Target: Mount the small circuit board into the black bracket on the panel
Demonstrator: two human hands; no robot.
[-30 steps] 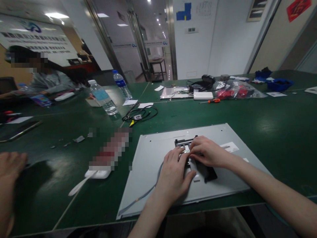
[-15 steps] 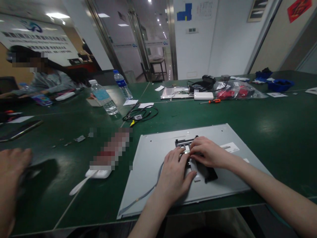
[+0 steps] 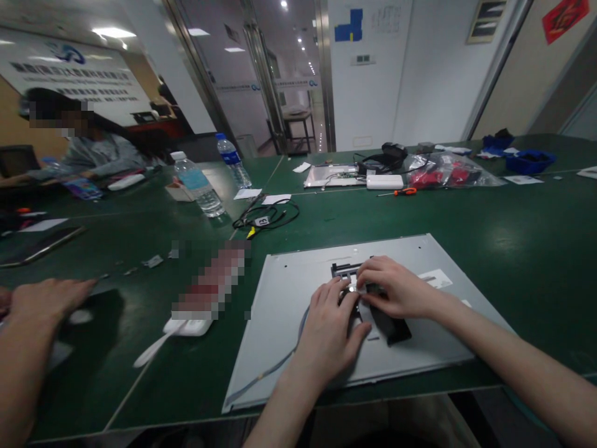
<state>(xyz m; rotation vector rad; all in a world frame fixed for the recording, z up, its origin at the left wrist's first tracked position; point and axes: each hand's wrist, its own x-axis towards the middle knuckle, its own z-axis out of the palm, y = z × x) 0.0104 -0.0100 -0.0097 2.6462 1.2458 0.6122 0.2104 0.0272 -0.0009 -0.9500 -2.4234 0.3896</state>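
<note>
A pale grey flat panel [image 3: 289, 298], like the back of a display, lies on the green table. On its middle sits a black frame-like assembly [image 3: 345, 269] with a black flap [image 3: 394, 328] at its lower right. My left hand [image 3: 327, 320] rests over the left side of the assembly, fingers stretched out and thumb spread. My right hand [image 3: 389, 285] meets it from the right, its thumb and fingers pinched together over the assembly. What lies between those fingertips is too small and covered to name. A thin grey cable [image 3: 275, 367] runs from under my left hand across the panel.
At left, another person's hand [image 3: 44, 302] reaches over the table [image 3: 153, 398]. A white device with a strap [image 3: 189, 325] lies nearby. Beyond are a coiled black cable [image 3: 265, 214], water bottles [image 3: 203, 190], an orange-handled screwdriver [image 3: 403, 192] and a plastic bag [image 3: 452, 171]. Someone sits far left.
My hands stay almost in place over the assembly, with only slight finger movement. The other person's hand at left has moved further right over the table.
</note>
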